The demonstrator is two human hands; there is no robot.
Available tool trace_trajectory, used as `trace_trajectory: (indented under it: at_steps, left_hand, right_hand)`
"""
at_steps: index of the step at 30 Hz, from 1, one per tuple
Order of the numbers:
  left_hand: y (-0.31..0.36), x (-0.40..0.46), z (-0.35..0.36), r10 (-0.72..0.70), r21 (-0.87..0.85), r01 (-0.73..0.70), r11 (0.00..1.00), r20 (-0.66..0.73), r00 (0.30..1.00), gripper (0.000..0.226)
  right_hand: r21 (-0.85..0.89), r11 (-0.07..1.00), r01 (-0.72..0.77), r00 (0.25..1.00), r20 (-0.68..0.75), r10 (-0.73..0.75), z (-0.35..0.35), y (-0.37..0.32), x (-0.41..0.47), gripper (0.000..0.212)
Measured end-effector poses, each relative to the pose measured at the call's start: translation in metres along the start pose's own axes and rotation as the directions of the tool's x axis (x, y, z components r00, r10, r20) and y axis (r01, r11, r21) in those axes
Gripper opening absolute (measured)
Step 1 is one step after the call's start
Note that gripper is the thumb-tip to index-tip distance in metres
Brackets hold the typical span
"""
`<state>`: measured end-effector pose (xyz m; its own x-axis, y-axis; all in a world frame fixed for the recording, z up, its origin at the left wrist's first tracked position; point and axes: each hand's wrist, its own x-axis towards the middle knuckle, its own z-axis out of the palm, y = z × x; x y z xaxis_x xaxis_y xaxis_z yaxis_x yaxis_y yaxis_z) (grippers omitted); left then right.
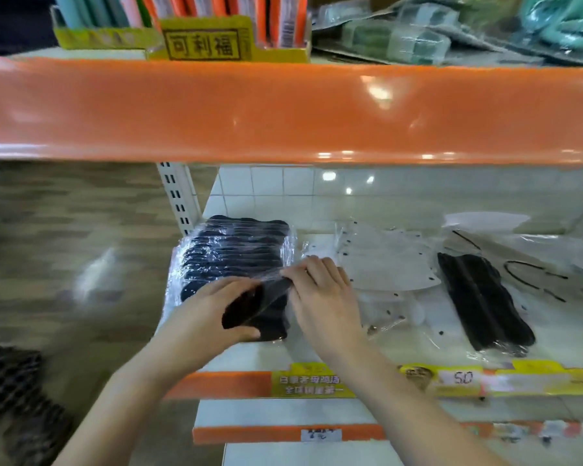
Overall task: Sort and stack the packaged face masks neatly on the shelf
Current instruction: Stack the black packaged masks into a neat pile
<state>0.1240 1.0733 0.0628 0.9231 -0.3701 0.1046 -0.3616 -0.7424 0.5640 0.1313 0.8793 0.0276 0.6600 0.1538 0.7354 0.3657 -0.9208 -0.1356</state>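
Orange upper shelf edge (283, 109) caps headroom; mask packs (384, 260) crowd right; bare strip of shelf (249, 358) near front edge.

i count two hands at the shelf, left hand (212, 309) and right hand (320, 297). one stack of black mask packs (236, 250) at the left; i can't tell how many packs are in it. one loose black mask pack (481, 301) on the right. white mask packs (384, 260) overlap, number unclear. one handwritten price tag (462, 377).

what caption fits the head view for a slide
Both hands, left and right, grip a packaged black mask over the black mask stack at the shelf's left end.
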Motion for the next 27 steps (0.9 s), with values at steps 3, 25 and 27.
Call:
trace_trajectory:
  at_steps: [3, 25, 27]
  left_hand:
    - [-0.032, -0.003, 0.007, 0.064, 0.15, -0.035, 0.988, -0.199, 0.978, 0.052]
    - [-0.073, -0.023, 0.052, 0.151, 0.45, -0.043, 0.892, -0.207, 0.967, 0.038]
    - [-0.069, -0.024, 0.058, 0.115, 0.452, -0.033, 0.891, -0.154, 0.981, 0.04]
  right_hand:
    - [0.064, 0.998, 0.007, 0.998, 0.058, -0.011, 0.015, -0.014, -0.012, 0.022]
    - [0.038, 0.983, -0.178, 0.922, 0.355, 0.153, 0.042, -0.045, -0.065, 0.033]
    - [0.039, 0.983, -0.179, 0.913, 0.379, 0.151, 0.04, -0.047, -0.064, 0.037]
